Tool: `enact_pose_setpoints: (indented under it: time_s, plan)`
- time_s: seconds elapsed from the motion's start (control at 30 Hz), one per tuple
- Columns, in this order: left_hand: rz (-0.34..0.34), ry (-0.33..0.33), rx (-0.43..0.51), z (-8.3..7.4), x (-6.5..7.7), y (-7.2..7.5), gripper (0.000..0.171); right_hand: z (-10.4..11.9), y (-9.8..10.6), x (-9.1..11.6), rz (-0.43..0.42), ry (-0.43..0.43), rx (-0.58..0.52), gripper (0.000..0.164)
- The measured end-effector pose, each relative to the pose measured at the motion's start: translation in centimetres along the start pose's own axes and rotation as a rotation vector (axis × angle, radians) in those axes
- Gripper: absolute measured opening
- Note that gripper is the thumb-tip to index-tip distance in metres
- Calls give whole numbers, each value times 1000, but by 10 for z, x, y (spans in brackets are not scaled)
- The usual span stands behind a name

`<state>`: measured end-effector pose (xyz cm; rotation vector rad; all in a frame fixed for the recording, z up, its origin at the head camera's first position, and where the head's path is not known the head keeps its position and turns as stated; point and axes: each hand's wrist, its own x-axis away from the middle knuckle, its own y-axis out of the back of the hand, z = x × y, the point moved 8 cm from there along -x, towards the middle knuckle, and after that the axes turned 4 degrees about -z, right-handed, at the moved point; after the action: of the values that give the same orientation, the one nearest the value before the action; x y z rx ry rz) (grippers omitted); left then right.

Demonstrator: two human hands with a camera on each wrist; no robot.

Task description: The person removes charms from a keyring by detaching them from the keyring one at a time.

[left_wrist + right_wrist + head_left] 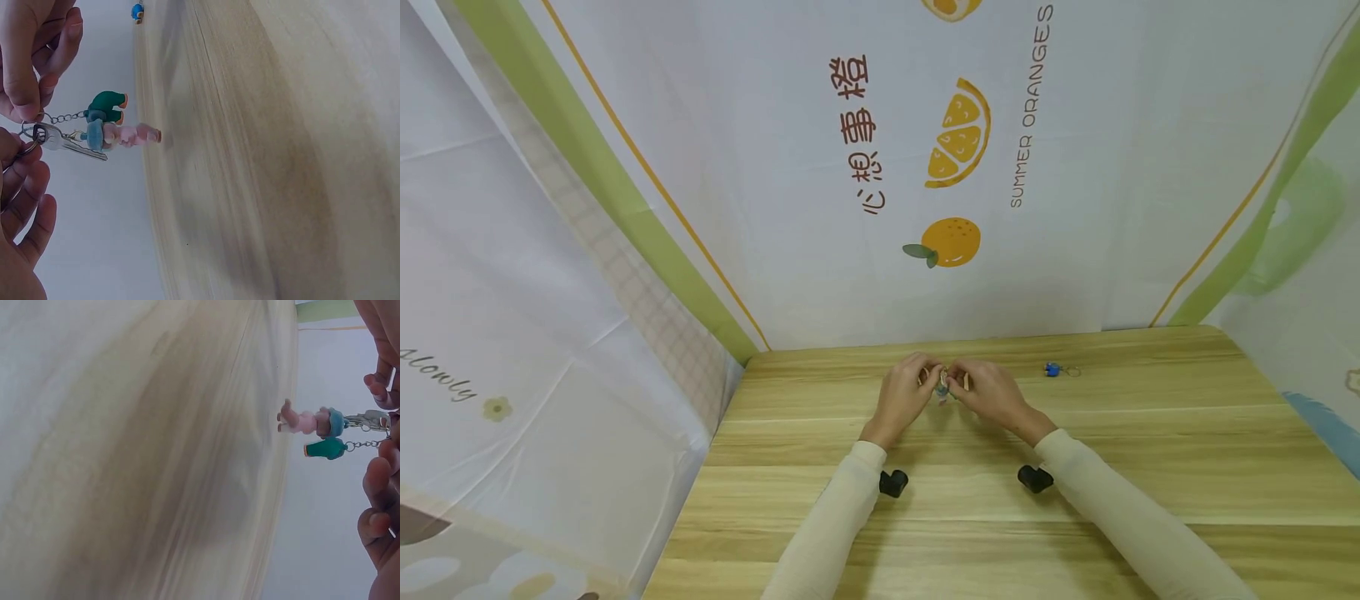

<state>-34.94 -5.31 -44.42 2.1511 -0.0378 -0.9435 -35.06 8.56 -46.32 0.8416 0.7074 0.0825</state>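
My left hand [908, 396] and right hand [991, 392] meet above the table, fingertips almost together. Between them hang a silver key [78, 149], a green figurine charm [105, 106] on a short chain and a pink figurine charm [128, 134] with a light blue hat. In the left wrist view, the left thumb and fingers pinch a metal key ring [30, 149]. Right thumb and fingertip pinch the ring end beside it, where the green charm's chain joins. Both charms dangle over the wooden surface in the right wrist view too.
A blue figurine keychain [1052, 369] with a metal ring lies on the wooden table [955, 550], to the right near the back edge. Behind the table hangs a white cloth [790, 275] with orange prints. Black wrist mounts [1036, 478] show by the sleeves.
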Motion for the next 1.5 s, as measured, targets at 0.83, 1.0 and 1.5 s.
enact_pose_setpoints:
  time_s: [0.83,1.0,1.5]
  plan:
    - [60,-41,10,-8,1,-5,12,-13,6,0,63,-90,-156,9]
    - [49,-36,6,-8,1,-4,10,-15,4,1,74,-98,-209,8]
    - [94,39,92,0,2,-8,14,-21,2,2,73,-104,-212,6]
